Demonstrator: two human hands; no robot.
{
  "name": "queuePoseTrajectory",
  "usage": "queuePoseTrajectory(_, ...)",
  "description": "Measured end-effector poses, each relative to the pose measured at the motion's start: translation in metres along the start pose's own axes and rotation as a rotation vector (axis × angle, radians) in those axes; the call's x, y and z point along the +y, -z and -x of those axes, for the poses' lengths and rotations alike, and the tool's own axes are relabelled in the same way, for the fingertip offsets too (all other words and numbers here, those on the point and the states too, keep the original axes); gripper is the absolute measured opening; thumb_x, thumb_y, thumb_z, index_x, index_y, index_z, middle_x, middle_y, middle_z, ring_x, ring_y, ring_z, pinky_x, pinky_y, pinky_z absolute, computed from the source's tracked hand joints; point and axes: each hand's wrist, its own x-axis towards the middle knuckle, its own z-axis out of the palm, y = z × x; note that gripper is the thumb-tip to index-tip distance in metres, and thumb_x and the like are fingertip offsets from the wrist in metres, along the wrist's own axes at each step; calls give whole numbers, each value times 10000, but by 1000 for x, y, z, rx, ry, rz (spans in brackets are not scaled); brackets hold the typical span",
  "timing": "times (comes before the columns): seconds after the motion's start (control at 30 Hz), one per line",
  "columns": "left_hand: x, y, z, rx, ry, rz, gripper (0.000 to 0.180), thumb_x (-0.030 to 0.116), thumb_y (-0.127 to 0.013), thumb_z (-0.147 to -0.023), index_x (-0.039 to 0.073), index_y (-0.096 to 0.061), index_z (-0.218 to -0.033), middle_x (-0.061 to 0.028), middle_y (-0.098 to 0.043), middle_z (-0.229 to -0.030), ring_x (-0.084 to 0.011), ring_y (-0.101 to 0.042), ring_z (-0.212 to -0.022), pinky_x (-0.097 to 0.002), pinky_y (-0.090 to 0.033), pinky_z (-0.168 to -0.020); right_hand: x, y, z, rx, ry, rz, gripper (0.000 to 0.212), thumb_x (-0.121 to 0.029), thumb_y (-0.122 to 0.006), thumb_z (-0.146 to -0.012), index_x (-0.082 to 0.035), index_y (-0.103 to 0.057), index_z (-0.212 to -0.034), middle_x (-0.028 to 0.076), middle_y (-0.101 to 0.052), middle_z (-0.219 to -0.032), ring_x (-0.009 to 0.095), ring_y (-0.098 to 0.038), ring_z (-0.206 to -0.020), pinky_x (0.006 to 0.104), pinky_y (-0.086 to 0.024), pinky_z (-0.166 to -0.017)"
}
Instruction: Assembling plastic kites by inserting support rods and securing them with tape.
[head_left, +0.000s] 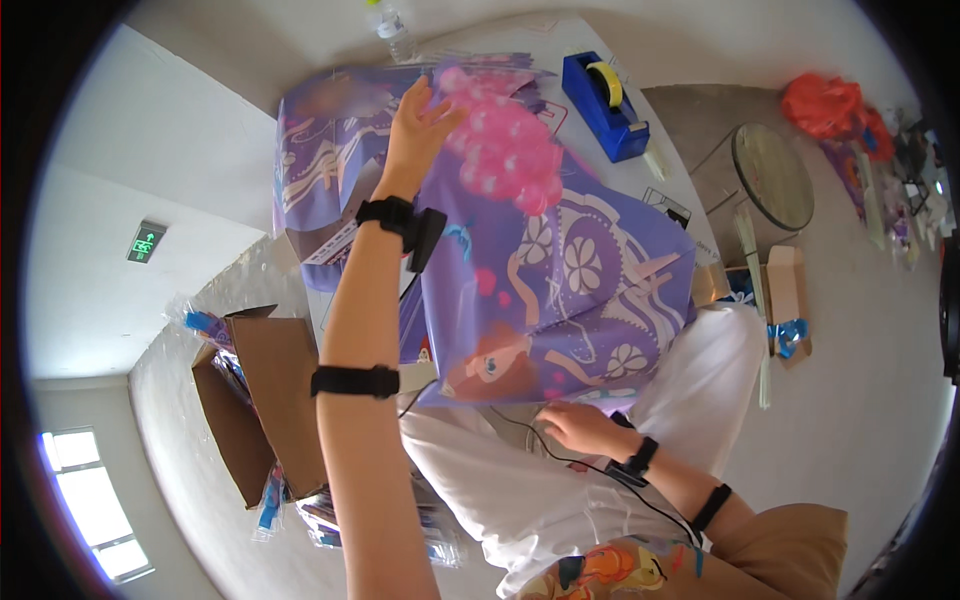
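A large purple printed plastic sheet (pixel 480 270) with white flowers, a cartoon figure and pink balloon shapes is spread over the table and hangs toward my lap. My left hand (pixel 420 130) reaches to its far part, fingers apart and thumb stretched to the right, holding nothing that I can see. Close below the near edge of the sheet is my right hand (pixel 585 428), its fingers drawn together and pointing left. Whatever it may hold is too small to make out. A second purple sheet (pixel 330 150) with similar print lies at the far left.
A blue tape dispenser (pixel 605 110) with yellow tape stands at the far right of the white table (pixel 540 40). Behind the sheets is a clear bottle (pixel 395 40). An open cardboard box (pixel 270 390) stands at left; a round stool (pixel 775 178) is at right. Cables cross my lap.
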Motion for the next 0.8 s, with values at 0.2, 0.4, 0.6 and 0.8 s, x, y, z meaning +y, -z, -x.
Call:
queuePoseTrajectory(0.2,25,54,64,-249,-88,-159,786,144,-775,-846,0,-335,-1482,-196,-472,-1440,-282,-502,-1313,-379,-467,-1028,-15,73,-61,420,195,268,429,-182,-646,-914,-90,-546,-1320,106,-521,-1388,323,-437,-1340,469,-358,-1093)
queuePoseTrajectory(0.4,88,133,220,-471,276,-477,448,23,-735,-800,16,-630,-1235,-109,-628,-1292,-208,-566,-1226,-354,-435,-1029,24,74,-94,430,108,522,553,-324,-637,-924,-103,-483,-1407,140,-428,-1485,342,-344,-1411,468,-307,-1146)
queuePoseTrajectory(0.6,77,115,409,-551,386,-553,302,97,-718,-833,54,-666,-1127,-119,-668,-1132,-326,-634,-1018,-404,-522,-883,9,57,-119,595,-4,630,621,-380,-648,-908,-112,-458,-1434,164,-422,-1488,377,-347,-1401,481,-304,-1143)
queuePoseTrajectory(0.8,4,-14,357,-138,108,-528,389,19,-613,-881,10,-569,-1267,-165,-590,-1287,-359,-554,-1199,-402,-454,-1000,7,61,-121,672,42,533,597,-354,-643,-920,-93,-458,-1424,164,-439,-1475,357,-374,-1389,500,-302,-1136)
